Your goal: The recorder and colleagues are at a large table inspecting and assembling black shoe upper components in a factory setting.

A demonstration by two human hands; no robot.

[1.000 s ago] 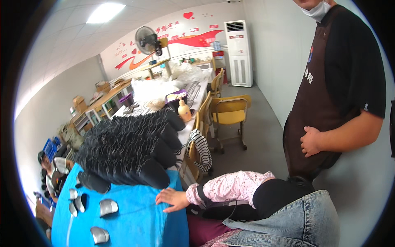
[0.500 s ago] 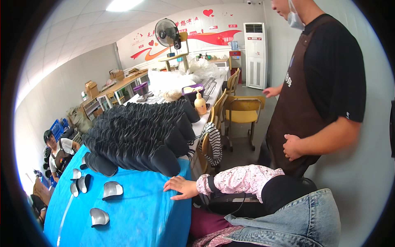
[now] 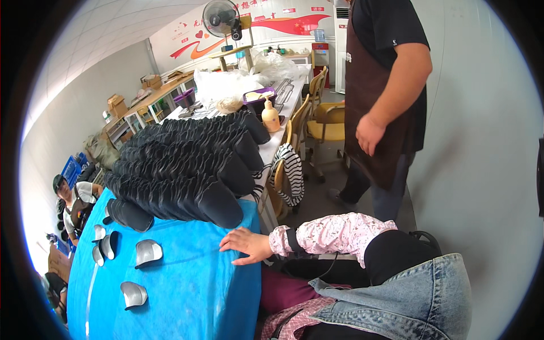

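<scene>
Hand resting flat on the blue cloth beside the black stack.

One hand point(image 3: 245, 245), in a pink floral sleeve, lay palm down on the blue cloth point(image 3: 187, 294), fingers spread and gripping nothing; which hand it was could not be told. Its fingertips sat just below the nearest black piece of the stack point(image 3: 187, 164), not touching. The stack ran in overlapping rows up the table. Four grey curved pieces point(image 3: 148, 252) lay apart on the cloth to the left. A person in an apron point(image 3: 377, 85) stood nearby.
</scene>
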